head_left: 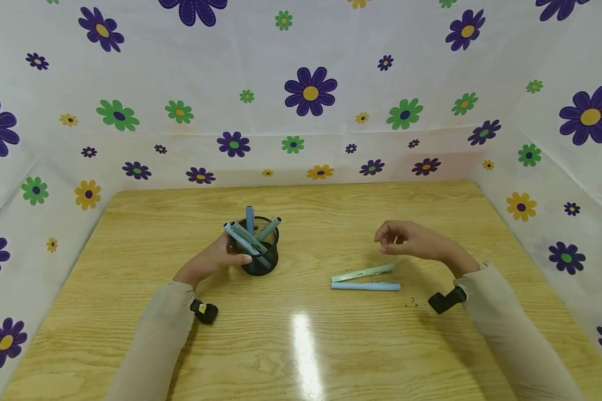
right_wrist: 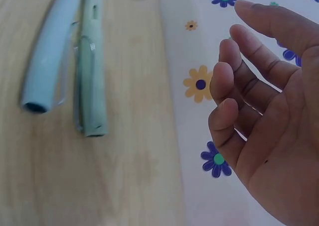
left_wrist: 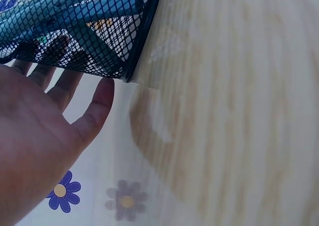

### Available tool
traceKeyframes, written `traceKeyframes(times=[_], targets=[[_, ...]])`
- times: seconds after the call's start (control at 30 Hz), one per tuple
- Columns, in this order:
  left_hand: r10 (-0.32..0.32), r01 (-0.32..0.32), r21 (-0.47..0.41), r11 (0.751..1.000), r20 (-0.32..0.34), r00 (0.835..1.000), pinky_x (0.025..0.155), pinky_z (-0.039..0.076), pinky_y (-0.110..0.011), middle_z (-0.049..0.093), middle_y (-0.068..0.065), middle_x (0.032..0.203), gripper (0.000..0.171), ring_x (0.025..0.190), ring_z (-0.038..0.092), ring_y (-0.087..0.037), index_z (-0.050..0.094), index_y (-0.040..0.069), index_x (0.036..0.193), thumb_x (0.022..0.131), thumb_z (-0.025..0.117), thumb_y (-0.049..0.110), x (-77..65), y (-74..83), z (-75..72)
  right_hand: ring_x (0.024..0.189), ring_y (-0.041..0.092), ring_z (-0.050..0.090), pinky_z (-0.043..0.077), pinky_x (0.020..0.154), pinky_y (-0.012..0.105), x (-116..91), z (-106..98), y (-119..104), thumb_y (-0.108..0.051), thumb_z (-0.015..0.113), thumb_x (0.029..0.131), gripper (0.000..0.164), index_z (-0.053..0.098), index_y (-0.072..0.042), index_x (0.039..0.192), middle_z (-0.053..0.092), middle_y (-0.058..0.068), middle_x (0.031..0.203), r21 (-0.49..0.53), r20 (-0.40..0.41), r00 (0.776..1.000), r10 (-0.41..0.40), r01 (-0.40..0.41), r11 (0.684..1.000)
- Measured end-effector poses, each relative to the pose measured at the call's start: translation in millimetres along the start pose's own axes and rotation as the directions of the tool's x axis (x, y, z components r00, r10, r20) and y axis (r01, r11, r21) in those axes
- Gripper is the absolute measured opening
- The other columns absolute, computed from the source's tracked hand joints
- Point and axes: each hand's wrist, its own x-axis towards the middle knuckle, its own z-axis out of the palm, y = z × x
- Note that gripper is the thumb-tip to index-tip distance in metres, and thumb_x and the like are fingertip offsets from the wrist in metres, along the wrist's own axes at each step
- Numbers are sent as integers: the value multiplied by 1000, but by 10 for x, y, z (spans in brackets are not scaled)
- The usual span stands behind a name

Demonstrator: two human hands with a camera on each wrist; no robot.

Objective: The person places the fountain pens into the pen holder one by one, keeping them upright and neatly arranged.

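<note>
Mesh cup (head_left: 268, 262), black, left of centre in the head frame, clasped at its left side by the left hand (head_left: 214, 260), thumb across the near side, other fingers mostly hidden behind. In the left wrist frame, cup at upper left and palm at lower left, fingers against the mesh; contact between base and bench (head_left: 306, 234) impossible to tell. Inside the cup, several pens (head_left: 249, 220) in blue and grey-green, leaning different ways, ends out over the rim.

Next rightward, lower centre of the head frame, a pale streak of glare on the wood. Then, right of centre, two pens flat on the bench: green pen (head_left: 362, 273) higher in the frame, light blue pen (head_left: 365, 286) lower, close together at the left ends, spread apart at the right. Both at upper left in the right wrist frame, clips visible.

Farther right, dark specks (head_left: 412, 301) on the wood. Above and right of the loose pens, near but apart, right hand (head_left: 413, 241) with fingers loosely bent, thumb clear of the fingertips in the right wrist frame, grasp moderately wide and empty. Below its wrist, a black device (head_left: 443, 301) on a strap beside the pale sleeve (head_left: 506, 328). Along the right edge, white flowered cloth (head_left: 547, 184).
</note>
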Motion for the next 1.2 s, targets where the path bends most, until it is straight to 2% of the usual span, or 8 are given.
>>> traceKeyframes(times=[0.2, 0.3, 0.47, 0.6, 0.8, 0.93, 1.2], targets=[[-2, 2, 8, 1000, -3, 1000, 112, 17, -63, 23, -25, 153, 96, 140, 25, -45, 7, 9, 154, 87, 71, 32, 7, 3, 7, 79, 9, 54, 47, 71, 25, -153, 82, 159, -10, 60, 94, 20, 58, 2, 110, 59, 5, 92, 5, -13, 1000, 11, -11, 1000], [-16, 16, 5, 1000, -13, 1000, 113, 14, -64, 22, -24, 153, 96, 142, 22, -45, 7, 10, 154, 86, 71, 31, 9, 9, 1, 82, 9, 54, 46, 73, 25, -207, 117, 214, -12, 62, 94, 20, 59, 0, 110, 60, 5, 94, 4, -25, 999, 33, -32, 999], [-2, 2, 6, 1000, -3, 1000, 113, 17, -63, 22, -23, 154, 96, 140, 26, -44, 8, 10, 154, 86, 72, 33, 9, 10, 5, 87, 8, 53, 45, 77, 26, -275, 182, 297, -16, 63, 93, 21, 59, -4, 110, 61, 9, 101, 12, -46, 997, 69, -68, 998], [-5, 5, 9, 1000, -6, 1000, 113, 19, -62, 23, -23, 154, 95, 139, 28, -44, 8, 11, 154, 87, 71, 31, 8, 3, 9, 90, 8, 51, 45, 78, 27, -292, 237, 352, -15, 63, 93, 21, 59, -4, 110, 59, 13, 107, 26, -59, 996, 64, -63, 998], [-16, 16, -11, 1000, -7, 1000, 113, 18, -62, 22, -25, 153, 96, 140, 25, -46, 7, 7, 154, 87, 71, 31, -2, 5, 10, 90, 12, 51, 44, 80, 27, -293, 304, 433, -18, 65, 92, 23, 59, -6, 111, 56, 11, 112, 36, -53, 996, 71, -70, 997], [-31, 31, -10, 999, -12, 999, 114, 16, -62, 21, -26, 152, 97, 141, 23, -46, 8, 6, 153, 86, 72, 32, -6, 9, 7, 93, 12, 51, 44, 83, 25, -292, 326, 494, -17, 66, 91, 23, 60, -5, 110, 57, 10, 112, 25, -78, 996, 46, -45, 999], [-38, 38, -3, 999, -8, 999, 113, 18, -62, 21, -25, 152, 98, 140, 24, -46, 6, 6, 153, 86, 72, 32, -2, 3, 4, 107, 14, 56, 46, 91, 20, -283, 344, 585, -15, 64, 93, 26, 56, -1, 114, 56, 15, 116, 81, -53, 998, 36, -31, 996]])
